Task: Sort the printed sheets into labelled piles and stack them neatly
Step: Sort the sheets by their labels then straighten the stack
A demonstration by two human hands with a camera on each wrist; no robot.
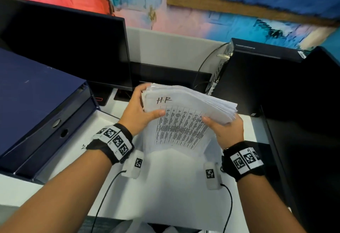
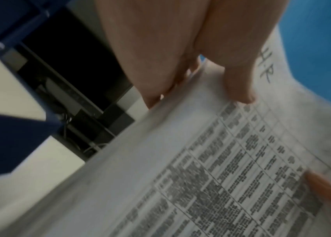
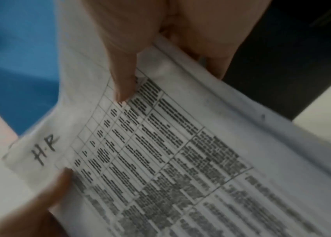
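Note:
A thick stack of printed sheets [image 1: 185, 114] is held above the white desk, its top sheet showing a table of text and a handwritten "H.R" label [image 1: 164, 100]. My left hand [image 1: 139, 112] grips the stack's left edge, thumb on top and fingers underneath. My right hand [image 1: 223, 128] grips the right edge the same way. The left wrist view shows the left thumb pressed on the stack [image 2: 211, 160] near the label. In the right wrist view the right thumb lies on the printed table of the stack [image 3: 170, 152]. More white sheets [image 1: 173, 183] lie on the desk below.
Dark blue box files [image 1: 38, 113] are piled at the left. A black monitor [image 1: 73, 48] stands behind them and a black computer tower [image 1: 257, 78] at the right. A black panel [image 1: 303, 140] borders the desk's right side. Cables hang from my wrists.

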